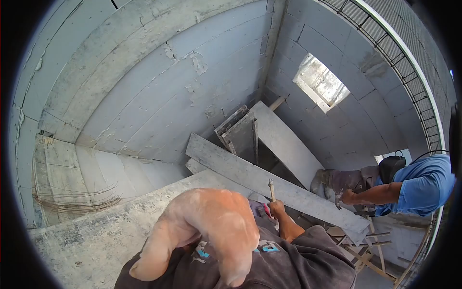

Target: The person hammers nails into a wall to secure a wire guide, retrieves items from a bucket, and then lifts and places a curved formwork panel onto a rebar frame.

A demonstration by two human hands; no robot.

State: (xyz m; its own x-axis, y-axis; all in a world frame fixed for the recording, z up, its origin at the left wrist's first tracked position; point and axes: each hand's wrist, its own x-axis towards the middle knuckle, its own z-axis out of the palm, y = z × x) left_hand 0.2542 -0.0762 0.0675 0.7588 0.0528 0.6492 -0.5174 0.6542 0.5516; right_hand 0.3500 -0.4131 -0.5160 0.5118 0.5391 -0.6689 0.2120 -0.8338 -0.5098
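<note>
Close to the camera, my left hand (207, 226) is large and dusty, its fingers bent downward and spread apart in front of my dark shirt (288, 265). Nothing shows between them; the palm is mostly hidden. Farther forward, my right hand (276, 209) is closed around the handle of a hammer-like tool (272, 190), whose small head points up and away. A small pink and dark item (266, 210) lies just left of that hand, too small to name.
A long grey board (269, 180) crosses ahead, with a wide panel (284, 139) behind it. Thin rods (79, 204) lie left on a ledge (86, 241). Another person in a blue shirt (426, 185) bends at right, above wooden trestles (368, 257). Block walls (337, 62) surround the space.
</note>
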